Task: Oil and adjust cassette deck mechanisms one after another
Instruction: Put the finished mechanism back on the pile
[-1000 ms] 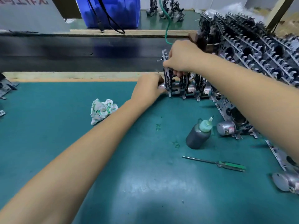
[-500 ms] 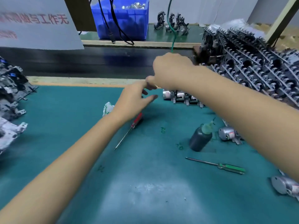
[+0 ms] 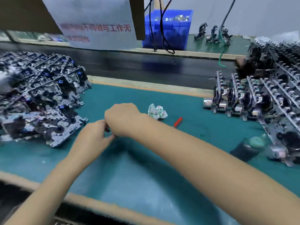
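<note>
Head view: both hands (image 3: 112, 127) have shifted left, toward the stacked mechanisms (image 3: 40, 96).

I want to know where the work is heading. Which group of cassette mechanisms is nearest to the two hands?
The jumbled heap on the left: its front edge lies just beside the left hand. The upright rows on the right stand much farther off.

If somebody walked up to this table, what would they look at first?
Probably the two big heaps of metal cassette mechanisms: a jumbled pile on the left of the green mat and tidy rows on the right. Next, the left hand and right hand meeting over the middle of the mat. Small bright bits stand out too: a crumpled wrapper and a red screwdriver handle just beyond the right forearm.
</note>
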Available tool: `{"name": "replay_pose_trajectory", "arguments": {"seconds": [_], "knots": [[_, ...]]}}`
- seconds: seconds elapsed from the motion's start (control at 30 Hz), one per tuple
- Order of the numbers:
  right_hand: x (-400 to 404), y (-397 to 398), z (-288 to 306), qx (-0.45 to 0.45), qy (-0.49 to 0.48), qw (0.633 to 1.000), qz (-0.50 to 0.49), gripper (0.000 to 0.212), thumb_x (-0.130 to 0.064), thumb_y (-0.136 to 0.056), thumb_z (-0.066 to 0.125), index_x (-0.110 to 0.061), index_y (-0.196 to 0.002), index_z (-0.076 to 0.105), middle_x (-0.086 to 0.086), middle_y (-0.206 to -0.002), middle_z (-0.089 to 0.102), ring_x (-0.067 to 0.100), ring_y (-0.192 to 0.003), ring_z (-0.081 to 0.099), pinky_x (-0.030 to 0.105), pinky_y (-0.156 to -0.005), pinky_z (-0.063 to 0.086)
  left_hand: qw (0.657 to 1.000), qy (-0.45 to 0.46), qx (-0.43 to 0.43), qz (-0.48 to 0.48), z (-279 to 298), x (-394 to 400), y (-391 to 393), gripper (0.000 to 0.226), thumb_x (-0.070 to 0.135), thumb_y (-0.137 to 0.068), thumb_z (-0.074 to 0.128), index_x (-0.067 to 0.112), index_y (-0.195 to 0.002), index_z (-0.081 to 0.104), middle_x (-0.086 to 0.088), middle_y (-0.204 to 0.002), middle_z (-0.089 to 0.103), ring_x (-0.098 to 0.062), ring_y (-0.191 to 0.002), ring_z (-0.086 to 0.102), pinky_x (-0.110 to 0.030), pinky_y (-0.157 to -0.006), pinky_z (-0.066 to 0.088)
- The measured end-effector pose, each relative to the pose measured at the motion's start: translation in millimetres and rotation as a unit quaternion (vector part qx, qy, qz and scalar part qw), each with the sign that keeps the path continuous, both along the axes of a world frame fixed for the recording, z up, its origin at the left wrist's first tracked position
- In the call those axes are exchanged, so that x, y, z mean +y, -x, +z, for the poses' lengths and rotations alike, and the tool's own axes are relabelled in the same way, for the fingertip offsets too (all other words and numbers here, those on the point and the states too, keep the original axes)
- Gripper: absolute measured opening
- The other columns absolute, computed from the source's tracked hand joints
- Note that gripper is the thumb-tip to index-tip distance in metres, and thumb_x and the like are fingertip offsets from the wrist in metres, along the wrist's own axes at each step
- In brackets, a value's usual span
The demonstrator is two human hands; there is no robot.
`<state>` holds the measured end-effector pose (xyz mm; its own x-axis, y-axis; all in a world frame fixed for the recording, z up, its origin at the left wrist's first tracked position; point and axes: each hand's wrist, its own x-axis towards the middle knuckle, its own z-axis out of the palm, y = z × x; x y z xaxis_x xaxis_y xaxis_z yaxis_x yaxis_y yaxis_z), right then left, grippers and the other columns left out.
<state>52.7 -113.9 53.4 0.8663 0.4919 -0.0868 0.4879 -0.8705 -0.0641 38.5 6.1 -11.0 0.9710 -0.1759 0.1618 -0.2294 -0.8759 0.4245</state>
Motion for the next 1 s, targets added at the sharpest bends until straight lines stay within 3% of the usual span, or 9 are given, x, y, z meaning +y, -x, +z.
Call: {"name": "replay_pose_trajectory", "arguments": {"seconds": [0.07, 0.13, 0.27, 0.37, 0.47, 0.57, 0.7, 0.87, 1.0], "knots": [[13.3, -3.6, -9.6, -0.003, -0.021, 1.000, 0.001, 0.027, -0.011, -0.093, 0.046, -0.015, -0.117, 0.059, 0.003, -0.122, 0.059, 0.022, -0.109, 0.057, 0.028, -0.070, 0.035, 0.998, -0.059, -0.021, -0.012, -0.2, 14.2, 8.0, 0.015, 0.011, -0.078, 0.070, 0.013, -0.076, 0.055, -0.006, -0.075, 0.062, -0.034, -0.082, 0.059, -0.036, -0.057, 0.034], [27.4, -10.1, -20.1, -0.015, -0.048, 0.999, 0.000, 0.026, -0.010, -0.093, 0.047, -0.013, -0.117, 0.058, 0.005, -0.122, 0.057, 0.024, -0.112, 0.056, 0.029, -0.071, 0.036, 0.982, -0.149, -0.104, -0.041, -2.1, 31.8, 12.0, 0.015, 0.009, -0.075, 0.073, 0.003, -0.086, 0.064, -0.013, -0.086, 0.064, -0.038, -0.089, 0.059, -0.045, -0.069, 0.048], [54.7, -29.1, -41.1, -0.010, -0.112, 0.994, -0.017, 0.035, -0.014, -0.095, 0.050, -0.006, -0.128, 0.043, 0.009, -0.130, 0.043, 0.026, -0.123, 0.042, 0.035, -0.088, 0.041, 0.945, -0.213, -0.245, 0.031, 6.4, 67.8, 13.3, 0.033, 0.028, -0.077, 0.070, 0.002, -0.097, 0.064, -0.020, -0.097, 0.061, -0.039, -0.088, 0.056, -0.049, -0.071, 0.044], [69.8, -44.3, -52.8, 0.034, -0.127, 0.991, -0.025, 0.046, -0.023, -0.093, 0.055, -0.006, -0.132, 0.038, 0.011, -0.133, 0.037, 0.027, -0.126, 0.035, 0.039, -0.094, 0.040, 0.952, -0.174, -0.198, 0.158, 10.3, 93.8, 16.6, 0.062, 0.031, -0.057, 0.089, 0.003, -0.087, 0.043, -0.023, -0.079, 0.044, -0.040, -0.072, 0.051, -0.052, -0.056, 0.044], [74.8, -57.0, -61.0, 0.071, -0.070, 0.995, -0.004, 0.058, -0.041, -0.088, 0.062, -0.010, -0.133, 0.040, 0.011, -0.135, 0.036, 0.027, -0.127, 0.033, 0.040, -0.098, 0.036, 0.966, -0.136, -0.141, 0.171, 7.6, 105.9, 27.9, 0.063, 0.052, -0.052, 0.070, 0.012, -0.074, 0.026, -0.005, -0.057, 0.027, -0.036, -0.050, 0.053, -0.047, -0.043, 0.045], [74.0, -65.8, -67.2, 0.073, -0.055, 0.996, 0.003, 0.060, -0.050, -0.086, 0.062, -0.014, -0.131, 0.046, 0.010, -0.135, 0.037, 0.027, -0.128, 0.032, 0.040, -0.103, 0.032, 0.970, -0.137, -0.105, 0.169, -4.8, 105.6, 28.4, 0.062, 0.057, -0.057, 0.063, 0.015, -0.069, 0.020, -0.005, -0.046, 0.036, -0.038, -0.044, 0.056, -0.039, -0.046, 0.042], [69.3, -66.0, -71.2, 0.040, -0.092, 0.995, 0.008, 0.054, -0.045, -0.088, 0.061, -0.009, -0.127, 0.046, 0.010, -0.130, 0.043, 0.027, -0.125, 0.037, 0.041, -0.100, 0.034, 0.961, -0.132, -0.068, 0.235, -17.6, 113.8, 15.4, 0.060, 0.058, -0.071, 0.064, 0.005, -0.075, 0.034, -0.030, -0.061, 0.057, -0.046, -0.061, 0.059, -0.048, -0.055, 0.049], [30.4, -45.0, -72.7, 0.010, -0.138, 0.990, 0.011, 0.045, -0.047, -0.090, 0.057, -0.006, -0.109, 0.053, 0.009, -0.111, 0.055, 0.028, -0.104, 0.051, 0.033, -0.072, 0.036, 0.979, -0.131, -0.031, 0.154, -10.7, 116.9, 13.9, 0.057, 0.069, -0.066, 0.049, 0.012, -0.064, 0.042, -0.007, -0.046, 0.055, -0.029, -0.051, 0.057, -0.044, -0.055, 0.050], [-23.0, -7.3, -56.4, 0.010, -0.164, 0.986, -0.011, 0.046, -0.054, -0.088, 0.055, -0.009, -0.095, 0.053, 0.006, -0.096, 0.057, 0.025, -0.088, 0.052, 0.035, -0.068, 0.038, 0.998, -0.043, 0.001, 0.054, 5.5, 98.0, 20.0, 0.061, 0.080, -0.066, 0.047, 0.021, -0.062, 0.058, 0.007, -0.046, 0.060, -0.011, -0.044, 0.058, -0.037, -0.058, 0.052]]}}
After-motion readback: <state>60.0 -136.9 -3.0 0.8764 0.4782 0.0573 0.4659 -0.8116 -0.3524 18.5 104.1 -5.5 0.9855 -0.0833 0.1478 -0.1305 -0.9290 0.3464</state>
